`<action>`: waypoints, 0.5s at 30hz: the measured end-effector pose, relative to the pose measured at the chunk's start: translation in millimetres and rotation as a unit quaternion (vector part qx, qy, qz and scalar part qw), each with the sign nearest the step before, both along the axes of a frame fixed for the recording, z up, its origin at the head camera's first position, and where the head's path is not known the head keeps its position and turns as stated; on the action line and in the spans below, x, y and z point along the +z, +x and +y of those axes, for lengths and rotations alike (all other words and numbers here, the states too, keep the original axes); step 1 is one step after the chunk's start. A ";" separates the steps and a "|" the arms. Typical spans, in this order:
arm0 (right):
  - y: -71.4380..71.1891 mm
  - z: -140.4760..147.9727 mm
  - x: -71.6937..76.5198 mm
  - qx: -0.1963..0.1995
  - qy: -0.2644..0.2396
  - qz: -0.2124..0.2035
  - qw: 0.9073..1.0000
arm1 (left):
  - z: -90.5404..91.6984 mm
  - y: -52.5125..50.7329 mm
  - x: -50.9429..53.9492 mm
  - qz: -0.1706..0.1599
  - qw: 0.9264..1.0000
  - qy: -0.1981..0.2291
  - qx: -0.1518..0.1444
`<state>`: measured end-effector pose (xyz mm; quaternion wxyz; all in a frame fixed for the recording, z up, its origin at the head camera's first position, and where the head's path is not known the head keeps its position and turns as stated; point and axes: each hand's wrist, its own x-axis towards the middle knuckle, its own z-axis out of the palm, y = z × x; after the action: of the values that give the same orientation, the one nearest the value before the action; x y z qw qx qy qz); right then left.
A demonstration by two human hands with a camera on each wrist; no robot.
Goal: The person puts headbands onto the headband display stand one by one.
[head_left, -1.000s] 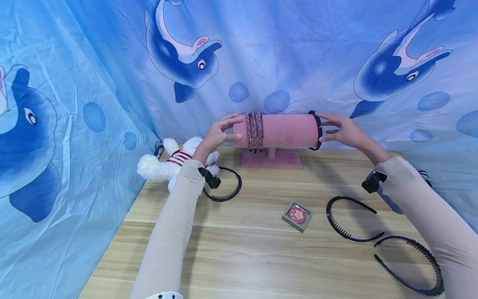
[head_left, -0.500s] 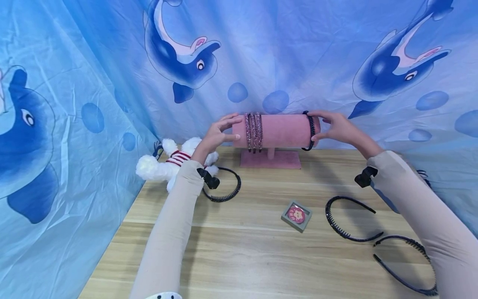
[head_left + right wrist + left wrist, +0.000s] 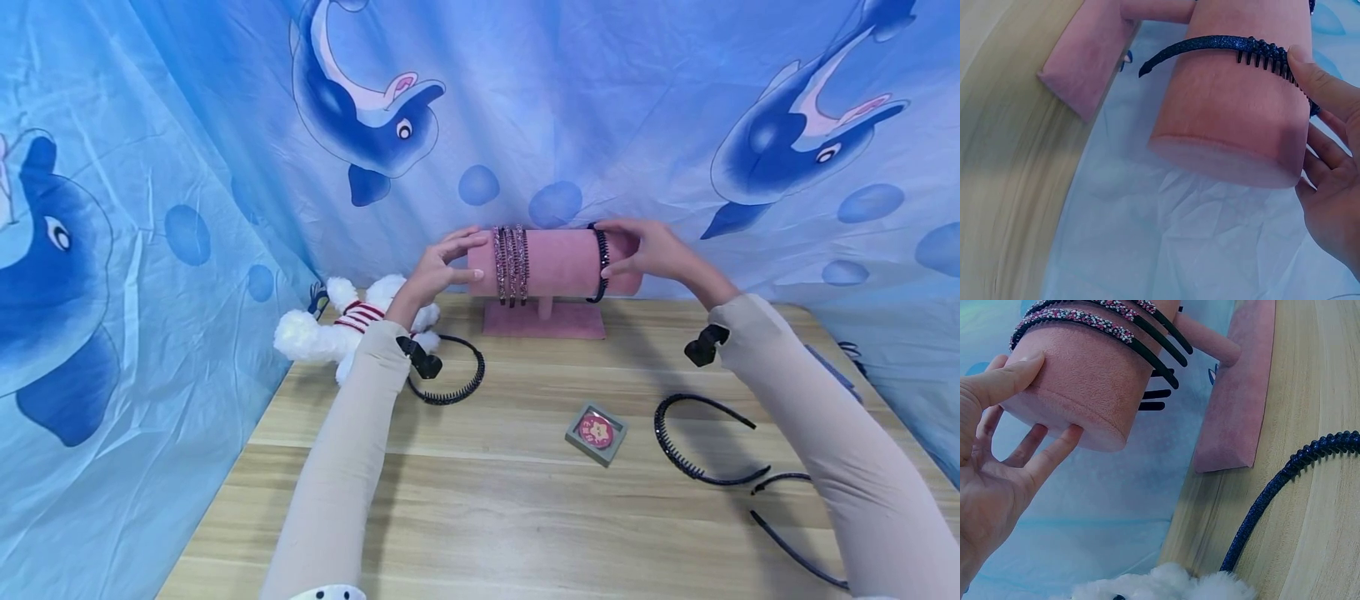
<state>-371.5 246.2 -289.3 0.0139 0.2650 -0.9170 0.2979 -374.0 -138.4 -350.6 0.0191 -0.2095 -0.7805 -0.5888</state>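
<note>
The left hand (image 3: 435, 271) grips the left end of the pink display roll (image 3: 562, 262), thumb on one side and fingers opposite; this hold probably steadies the roll against side load; the right hand (image 3: 660, 250) pinches a black headband (image 3: 603, 267), thumb at the front, which likely keeps the band square to the roll; the black headband sits around the right part of the roll, apart from three jewelled headbands (image 3: 512, 265) grouped near the left end; the roll is carried by a pink base (image 3: 543, 321) on the bench (image 3: 480, 508), presumably so that open bands can hang without touching the wood; nearer lie a small framed badge (image 3: 597, 432) and two loose black headbands, one in full view (image 3: 662, 429), one partly hidden (image 3: 795, 553) by the right sleeve (image 3: 847, 467); at left, another headband (image 3: 450, 398) lies beside a white plush toy (image 3: 315, 337); the left wrist view adds the roll's flat end and the jewelled bands' plain dark tips; the right wrist view adds the black headband's comb teeth and one free tip, details too small in the head view.
</note>
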 end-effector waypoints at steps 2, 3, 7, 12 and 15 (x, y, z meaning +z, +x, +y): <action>-1.8 -4.4 1.0 0.002 0.004 -0.004 1.000 | -0.2 0.4 0.3 0.000 1.000 0.001 0.001; -2.7 -6.5 1.3 0.005 0.004 -0.007 1.000 | -0.2 0.5 0.4 0.000 1.000 0.001 0.001; -7.2 -15.2 2.7 0.020 0.004 -0.013 1.000 | -0.3 0.8 0.3 0.001 1.000 -0.002 0.003; -10.3 -27.5 6.1 0.032 0.011 -0.011 0.999 | 0.2 1.0 0.1 0.002 1.000 0.003 0.002; -11.0 -35.1 8.4 0.034 0.018 -0.015 0.999 | 0.4 0.9 0.6 0.001 1.000 0.004 0.002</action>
<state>-382.4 211.0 -280.9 -0.0148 0.2918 -0.9127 0.2858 -373.1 -138.0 -350.0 0.0215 -0.2083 -0.7787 -0.5914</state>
